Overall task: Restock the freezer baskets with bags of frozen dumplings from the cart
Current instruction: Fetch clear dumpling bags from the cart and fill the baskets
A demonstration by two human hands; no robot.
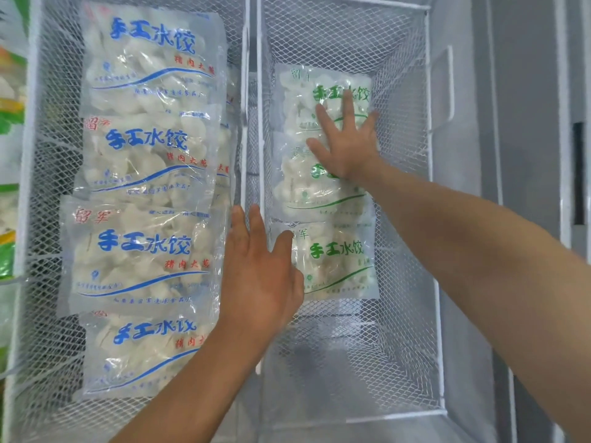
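Note:
Two white wire-mesh freezer baskets sit side by side. The left basket (35, 187) holds several overlapping dumpling bags with blue print (144, 251). Three bags with green print lie in a row on the floor of the right basket (427, 155): far (297, 100), middle (300, 193) and near (335, 260). My right hand (347, 142) presses flat with spread fingers on the far and middle green bags. My left hand (259, 270) is spread open over the divide between the baskets, its thumb at the near green bag's left edge.
Grey freezer wall and ledge (511, 155) run along the right side. Green and yellow packaged goods (8, 123) show at the far left edge. The near part of the right basket floor (351, 362) is bare mesh. The cart is out of view.

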